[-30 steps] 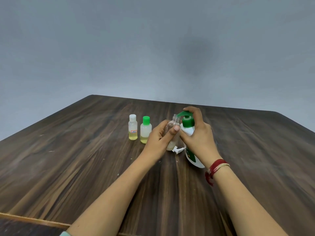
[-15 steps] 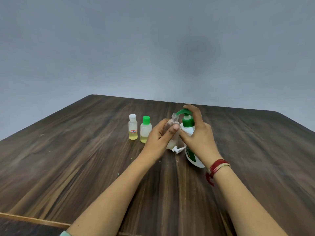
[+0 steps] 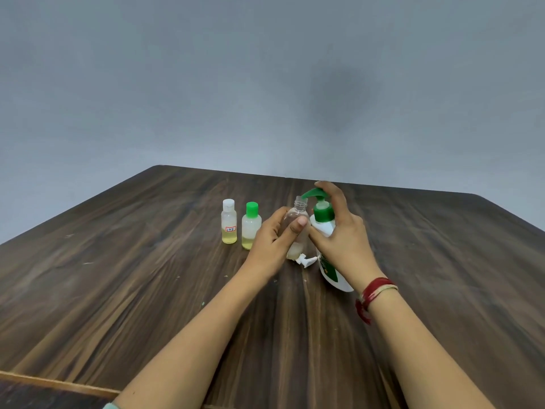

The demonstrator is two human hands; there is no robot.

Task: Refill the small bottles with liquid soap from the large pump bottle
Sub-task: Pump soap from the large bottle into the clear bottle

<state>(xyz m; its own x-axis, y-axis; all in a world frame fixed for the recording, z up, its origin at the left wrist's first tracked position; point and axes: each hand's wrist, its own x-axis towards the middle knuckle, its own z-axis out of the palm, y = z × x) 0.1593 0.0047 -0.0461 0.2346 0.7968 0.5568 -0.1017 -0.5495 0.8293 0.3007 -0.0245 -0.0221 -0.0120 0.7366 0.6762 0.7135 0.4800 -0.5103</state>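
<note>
Near the middle of the frame, your left hand (image 3: pixel 274 240) holds the small clear bottle (image 3: pixel 295 217). Its fingers are curled round the body of the bottle and the thumb lies across the front. This bottle stands upright on the table (image 3: pixel 147 276), its mouth is uncovered, and there is a little pale liquid at the bottom.

Just to the right of it stands the large pump bottle (image 3: pixel 323 230), white with a green collar and touching or almost touching the clear bottle. Your right hand (image 3: pixel 346 243) grips it: the thumb and lower fingers are wrapped round its shoulder, and the index finger is bent over the top of the green pump head (image 3: pixel 312 193). The spout of the pump points to the left and ends just above the mouth of the clear bottle.

A small white cap (image 3: pixel 305 260) lies on the table in front of the two bottles.

To the left of your hands stand two more small bottles, close together and upright, each with yellowish liquid low inside: the white-capped bottle (image 3: pixel 229 227) with a small red-edged label, and the green-capped bottle (image 3: pixel 250 227). Red threads (image 3: pixel 373 293) go round your right wrist.
</note>
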